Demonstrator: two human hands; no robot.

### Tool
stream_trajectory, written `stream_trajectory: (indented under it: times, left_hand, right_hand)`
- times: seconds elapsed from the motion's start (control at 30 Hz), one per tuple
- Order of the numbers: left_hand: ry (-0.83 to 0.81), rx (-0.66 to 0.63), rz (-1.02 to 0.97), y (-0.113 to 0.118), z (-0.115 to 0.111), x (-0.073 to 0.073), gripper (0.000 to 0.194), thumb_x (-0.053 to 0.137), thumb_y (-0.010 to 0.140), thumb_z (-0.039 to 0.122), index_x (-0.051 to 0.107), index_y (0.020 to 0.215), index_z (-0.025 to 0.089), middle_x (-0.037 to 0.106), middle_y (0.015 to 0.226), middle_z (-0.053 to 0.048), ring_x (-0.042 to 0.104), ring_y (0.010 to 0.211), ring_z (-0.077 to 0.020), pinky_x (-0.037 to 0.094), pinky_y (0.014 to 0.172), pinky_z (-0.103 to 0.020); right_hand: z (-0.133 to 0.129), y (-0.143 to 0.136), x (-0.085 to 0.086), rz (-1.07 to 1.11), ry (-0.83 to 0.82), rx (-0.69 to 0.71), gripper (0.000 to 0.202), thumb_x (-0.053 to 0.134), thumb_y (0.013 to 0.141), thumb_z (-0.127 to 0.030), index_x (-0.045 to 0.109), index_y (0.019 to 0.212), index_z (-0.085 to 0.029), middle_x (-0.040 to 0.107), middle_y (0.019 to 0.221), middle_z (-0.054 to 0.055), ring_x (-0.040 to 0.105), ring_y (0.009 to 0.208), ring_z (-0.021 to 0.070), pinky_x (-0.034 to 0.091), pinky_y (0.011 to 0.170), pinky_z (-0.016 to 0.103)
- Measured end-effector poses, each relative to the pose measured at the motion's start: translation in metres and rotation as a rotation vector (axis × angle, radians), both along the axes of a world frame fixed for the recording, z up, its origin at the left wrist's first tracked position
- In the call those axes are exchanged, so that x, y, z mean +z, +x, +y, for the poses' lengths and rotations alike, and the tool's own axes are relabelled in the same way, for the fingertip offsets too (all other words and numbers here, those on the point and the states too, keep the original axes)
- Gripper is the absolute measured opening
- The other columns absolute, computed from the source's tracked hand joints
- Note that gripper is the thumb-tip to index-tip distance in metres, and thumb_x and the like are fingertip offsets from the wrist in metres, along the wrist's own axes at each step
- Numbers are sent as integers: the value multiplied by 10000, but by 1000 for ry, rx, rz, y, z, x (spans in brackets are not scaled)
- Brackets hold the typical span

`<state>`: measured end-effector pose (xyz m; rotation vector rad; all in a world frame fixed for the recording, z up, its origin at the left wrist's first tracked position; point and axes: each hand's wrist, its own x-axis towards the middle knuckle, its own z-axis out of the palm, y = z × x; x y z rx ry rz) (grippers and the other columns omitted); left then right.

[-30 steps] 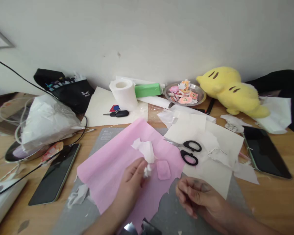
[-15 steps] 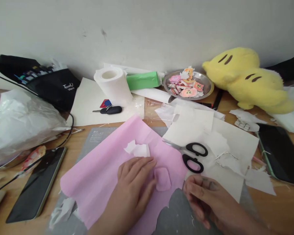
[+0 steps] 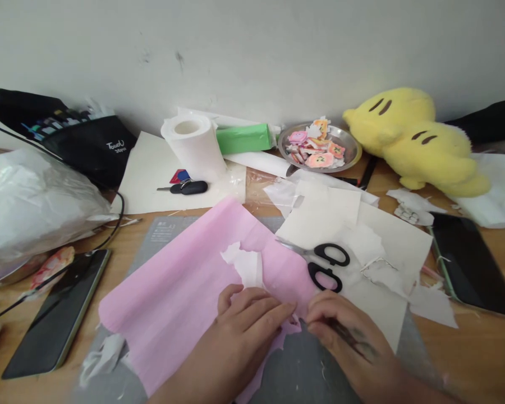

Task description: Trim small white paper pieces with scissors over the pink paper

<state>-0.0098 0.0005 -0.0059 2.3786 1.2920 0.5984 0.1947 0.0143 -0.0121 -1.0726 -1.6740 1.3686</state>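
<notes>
A pink sheet of paper (image 3: 185,275) lies on a grey cutting mat (image 3: 303,376), its near right edge ragged and torn. My left hand (image 3: 250,322) rests flat on it, fingers stretched to the right; the thumb and the small pink square are hidden beneath. Close by on the right, my right hand (image 3: 349,334) is closed in a pinch at the sheet's ragged edge. A torn white paper scrap (image 3: 248,266) sits on the pink sheet just beyond my left fingers. Black-handled scissors (image 3: 326,261) lie above my right hand, blades pointing left over the pink paper.
Behind stand a white tissue roll (image 3: 196,148), a green packet (image 3: 244,138), keys (image 3: 187,186) and a metal dish (image 3: 351,154) of small paper cut-outs. Phones lie left (image 3: 56,317) and right (image 3: 473,264). A yellow plush toy (image 3: 421,143), marker case (image 3: 96,146) and plastic bag (image 3: 42,207) surround the mat.
My left hand has slid right over the small pink square, covering it. My right hand has come left to the paper's edge. The white scrap has turned, and the torn edge is crumpled up.
</notes>
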Motion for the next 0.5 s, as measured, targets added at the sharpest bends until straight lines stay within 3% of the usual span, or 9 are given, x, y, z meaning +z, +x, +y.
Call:
stream_trajectory:
  times: [0.1,0.23,0.37,0.5]
  left_hand:
    - [-8,-10,-9,1,-2,-2,287,486,929,148,518,1196,247,701,1054,10,586,982,-166,264,912,-335]
    - [31,-51,9,0,-4,-4,340,461,928,121,456,1262,183,686,1054,-57,575,981,-199,339,873,-352]
    - [42,-66,27,1,-5,-3,362,436,925,104,409,1282,163,677,1029,-82,585,942,-214,389,840,-368]
    - [-49,-29,35,3,-6,1,279,450,902,100,484,1158,205,668,1001,-50,589,907,-199,387,867,-372]
  right_hand:
    - [2,-8,-5,8,107,23,89,538,889,-176,590,835,-224,573,818,-4,548,754,117,443,686,195]
    - [5,-13,-11,-59,99,6,93,538,884,-142,588,867,-219,553,842,-8,520,779,118,421,718,205]
    - [6,-12,-8,-131,94,50,74,525,902,-205,576,849,-208,527,797,-6,495,733,134,409,667,231]
    - [6,-12,1,-234,122,170,132,517,912,-284,595,861,-191,516,790,8,483,691,141,398,621,251]
